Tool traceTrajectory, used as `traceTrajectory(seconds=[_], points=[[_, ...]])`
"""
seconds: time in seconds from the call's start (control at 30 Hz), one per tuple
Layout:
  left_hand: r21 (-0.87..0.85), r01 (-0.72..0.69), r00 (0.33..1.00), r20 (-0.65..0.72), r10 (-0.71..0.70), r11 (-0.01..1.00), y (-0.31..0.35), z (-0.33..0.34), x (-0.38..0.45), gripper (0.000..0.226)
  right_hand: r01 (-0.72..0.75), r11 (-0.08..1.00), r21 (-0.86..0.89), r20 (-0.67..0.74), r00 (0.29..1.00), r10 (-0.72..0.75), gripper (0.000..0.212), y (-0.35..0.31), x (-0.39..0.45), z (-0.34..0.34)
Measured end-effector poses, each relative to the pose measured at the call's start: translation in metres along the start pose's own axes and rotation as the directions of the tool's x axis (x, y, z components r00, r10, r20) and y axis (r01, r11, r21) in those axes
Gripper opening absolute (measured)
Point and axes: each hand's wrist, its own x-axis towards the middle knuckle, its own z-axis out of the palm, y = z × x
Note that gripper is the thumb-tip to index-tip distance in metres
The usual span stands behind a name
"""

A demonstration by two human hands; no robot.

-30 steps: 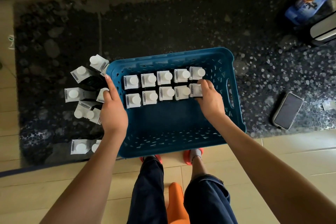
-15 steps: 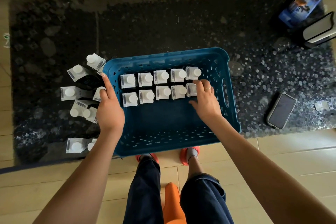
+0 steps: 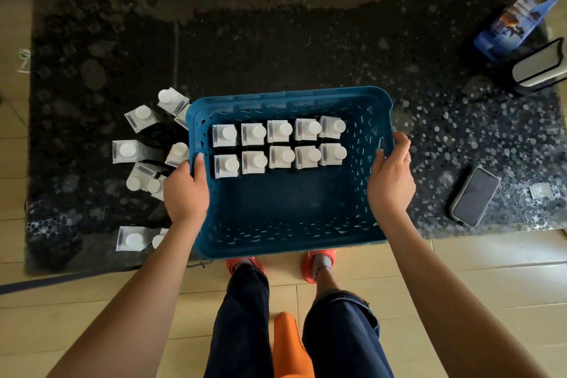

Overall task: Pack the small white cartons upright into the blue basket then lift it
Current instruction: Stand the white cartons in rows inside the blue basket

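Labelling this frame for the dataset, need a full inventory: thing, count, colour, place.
blue basket: 1, blue, centre of the dark mat, held at both side rims
cartons in basket: 10, white with white caps, upright in two rows of five along the far side
loose cartons: about nine, white, on the mat left of the basket, some partly hidden
mat: 1, dark with pale pebble pattern, on the tan floor
phone: 1, dark, on the mat right of the basket
blue box: 1, far right corner
left hand: grips left rim
right hand: grips right rim
legs and orange slippers: bottom centre
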Motion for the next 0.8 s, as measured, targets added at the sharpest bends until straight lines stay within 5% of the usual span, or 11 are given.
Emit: traceTrajectory(seconds=[0.13,0.3,0.8], points=[[0.059,-0.014,1.0,0.007,0.014,0.998,0.004,0.001,0.001,0.046,-0.138,0.99,-0.024,0.039,0.99,0.139,0.034,0.0,0.012,0.0],[0.116,-0.112,0.993,-0.017,0.114,0.987,0.005,0.003,0.007,0.043,-0.105,0.993,0.047,0.031,0.994,0.103,0.031,0.004,0.015,-0.001],[0.09,-0.116,0.993,-0.015,0.118,0.989,0.038,0.011,0.04,0.052,-0.054,0.998,0.03,-0.021,0.998,0.054,0.028,-0.006,0.051,-0.003]])
